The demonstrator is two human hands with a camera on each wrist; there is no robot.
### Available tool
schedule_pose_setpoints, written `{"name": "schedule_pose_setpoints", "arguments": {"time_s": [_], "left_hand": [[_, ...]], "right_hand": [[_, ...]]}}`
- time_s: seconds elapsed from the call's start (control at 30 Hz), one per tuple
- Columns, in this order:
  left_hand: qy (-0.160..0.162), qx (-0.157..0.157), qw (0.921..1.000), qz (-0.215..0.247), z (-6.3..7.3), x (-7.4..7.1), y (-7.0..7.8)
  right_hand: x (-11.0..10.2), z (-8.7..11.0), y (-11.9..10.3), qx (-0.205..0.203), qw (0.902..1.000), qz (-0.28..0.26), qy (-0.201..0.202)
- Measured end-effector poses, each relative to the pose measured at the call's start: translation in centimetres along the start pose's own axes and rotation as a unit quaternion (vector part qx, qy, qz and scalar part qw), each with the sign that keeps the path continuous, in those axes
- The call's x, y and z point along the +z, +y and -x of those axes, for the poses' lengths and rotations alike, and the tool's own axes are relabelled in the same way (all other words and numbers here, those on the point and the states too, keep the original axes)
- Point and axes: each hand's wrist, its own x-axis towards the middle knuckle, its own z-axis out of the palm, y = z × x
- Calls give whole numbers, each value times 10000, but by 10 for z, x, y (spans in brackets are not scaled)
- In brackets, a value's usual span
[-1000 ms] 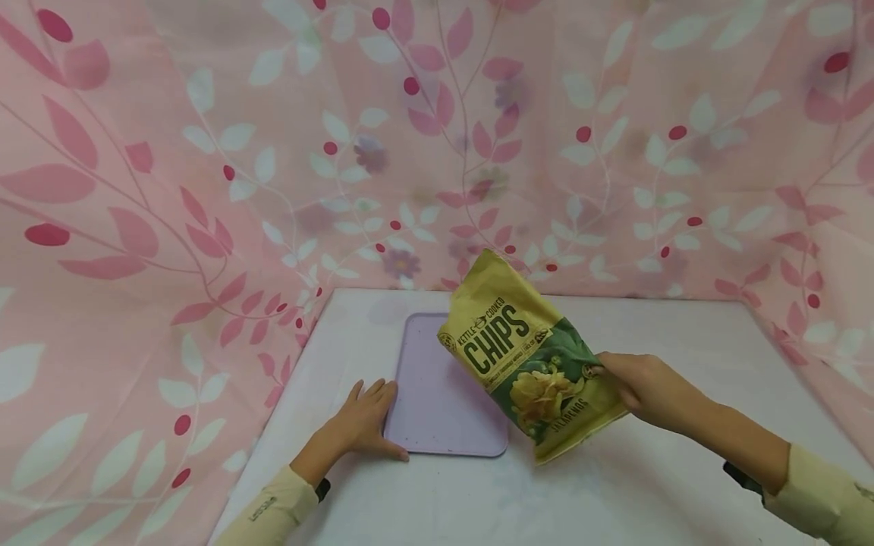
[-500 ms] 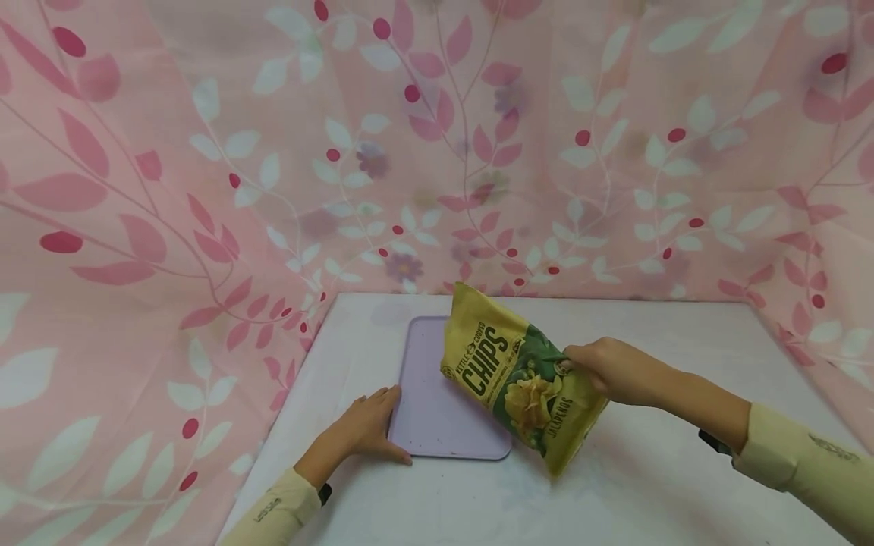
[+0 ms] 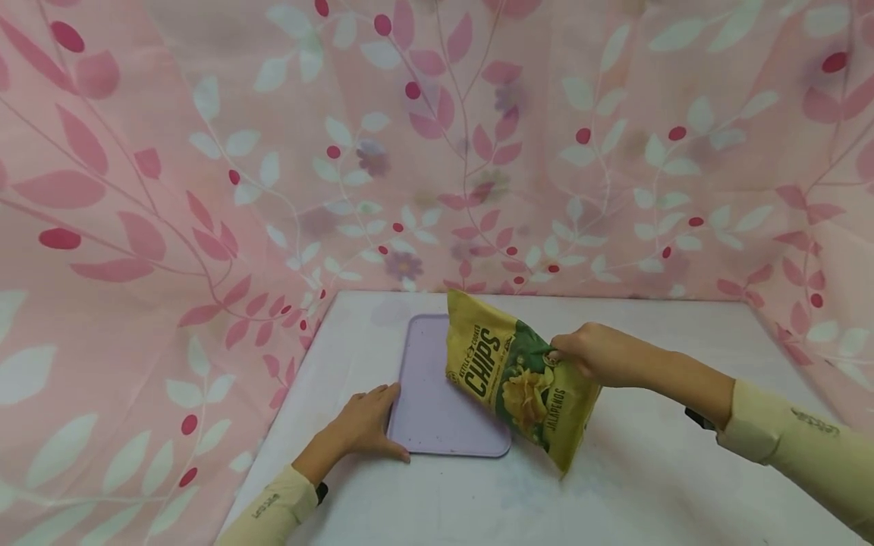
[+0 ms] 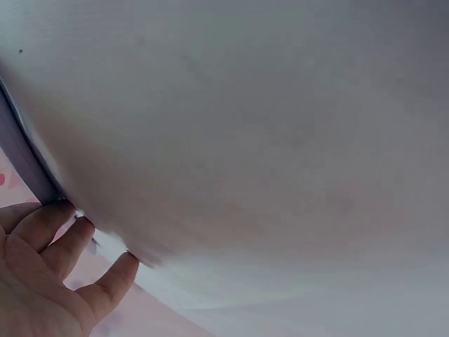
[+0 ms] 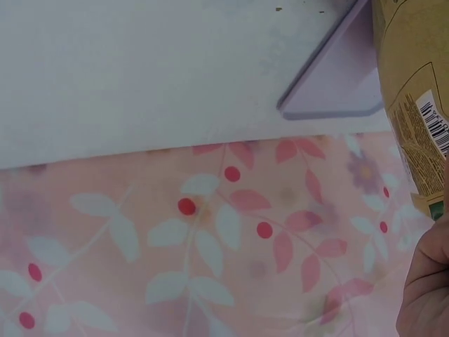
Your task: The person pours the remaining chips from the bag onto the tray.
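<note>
A yellow and green bag of jalapeño chips (image 3: 526, 387) hangs tilted over the right part of a lilac tray (image 3: 430, 425). My right hand (image 3: 601, 355) grips the bag by its right side, and its top leans to the left. In the right wrist view, the bag's back with a barcode label (image 5: 431, 123) shows beside the right hand (image 5: 424, 288). Along the tray's left edge rests my left hand (image 3: 365, 425), fingers spread and thumb by the near left corner. The left wrist view shows the left hand's fingertips (image 4: 126, 263) close by the tray's dark edge (image 4: 24, 151).
The white table (image 3: 649, 470) extends on both sides of the tray and toward me. Pink floral cloth (image 3: 519, 136) rises behind the table and at both sides. Small dark specks dot the tray.
My right hand has moved left, carrying the chip bag with it. The bag's top has dropped and now points further left over the tray. My left hand stays at the tray's edge.
</note>
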Motion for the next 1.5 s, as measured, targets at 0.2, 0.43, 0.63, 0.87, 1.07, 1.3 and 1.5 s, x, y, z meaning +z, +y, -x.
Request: {"name": "schedule_pose_setpoints", "arguments": {"time_s": [0.2,0.43,0.63,0.87,1.07,1.3,1.5], "left_hand": [[-1,-20,9999,120,4,1,-1],[250,241,9993,163,7,4,1],[221,223,9995,93,4,5,0],[97,170,9997,142,1,3,1],[26,97,9999,133,1,2,0],[61,86,9998,170,0,0,1],[-27,6,9998,197,1,-2,3]], "right_hand": [[0,-12,1,-105,9998,-96,-115],[-6,-24,-3,-313,9990,3,-317],[-7,-29,-12,-376,9980,203,-466],[-9,-31,-15,-534,9968,464,-375],[-12,-34,-17,-580,9963,529,-336],[-14,-36,-22,-535,9961,520,-480],[-11,-37,-24,-544,9931,964,-380]]}}
